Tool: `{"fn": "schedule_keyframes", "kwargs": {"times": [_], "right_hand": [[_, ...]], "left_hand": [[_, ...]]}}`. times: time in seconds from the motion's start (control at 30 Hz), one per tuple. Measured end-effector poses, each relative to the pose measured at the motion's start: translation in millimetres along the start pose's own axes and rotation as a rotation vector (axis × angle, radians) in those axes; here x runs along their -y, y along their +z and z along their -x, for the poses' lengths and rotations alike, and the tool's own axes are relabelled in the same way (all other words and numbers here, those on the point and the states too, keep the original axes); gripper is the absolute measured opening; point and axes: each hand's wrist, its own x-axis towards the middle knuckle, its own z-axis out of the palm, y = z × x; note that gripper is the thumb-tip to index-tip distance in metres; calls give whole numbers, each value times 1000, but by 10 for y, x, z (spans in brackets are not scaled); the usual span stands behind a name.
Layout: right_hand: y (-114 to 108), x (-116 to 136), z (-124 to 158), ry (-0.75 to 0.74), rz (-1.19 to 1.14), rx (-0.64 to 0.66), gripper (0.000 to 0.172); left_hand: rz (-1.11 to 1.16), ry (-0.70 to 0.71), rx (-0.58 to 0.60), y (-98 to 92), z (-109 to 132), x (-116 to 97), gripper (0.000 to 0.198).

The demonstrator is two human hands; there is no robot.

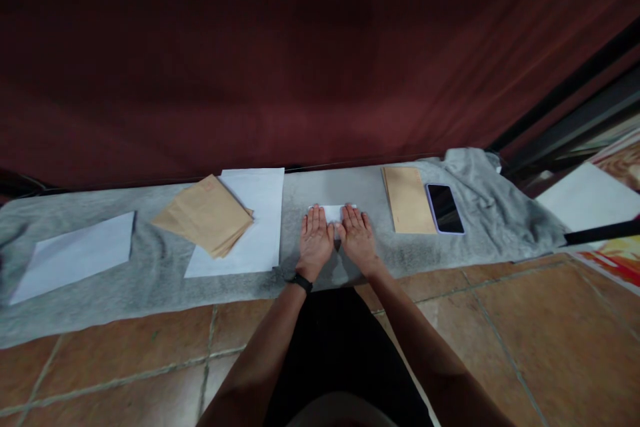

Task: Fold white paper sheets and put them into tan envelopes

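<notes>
A small white folded paper (333, 213) lies on the grey cloth (340, 185) in front of me, partly hidden beneath my palms. My left hand (317, 240), with a black band at the wrist, rests flat on the paper's left part, fingers stretched forward. On its right part lies my right hand (356, 235), also flat with fingers extended. The two thumbs come close together over the paper's near edge. Neither hand grips anything.
Brown envelopes (213, 213) lie fanned over white sheets (265, 227) to the left, with another white sheet (80, 253) farther left. On the right are a brown envelope stack (410, 200) and a phone (445, 208). A dark red curtain (320, 80) hangs behind.
</notes>
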Motion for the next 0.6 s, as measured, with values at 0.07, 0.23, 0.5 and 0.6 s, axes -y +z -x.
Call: {"fn": "schedule_keyframes", "kwargs": {"times": [0.07,0.23,0.5,0.6], "right_hand": [[3,-40,6,21,9,-14,59],[17,-130,35,47,36,-36,61],[18,-125,43,86,64,-53,62],[26,-110,45,99,73,-53,62]], "left_hand": [[-4,-49,-9,-21,-5,50,60],[-9,-117,-10,-75,-7,149,59],[111,-207,-78,-130,52,182,55],[246,-271,-98,-170,30,170,48]]}}
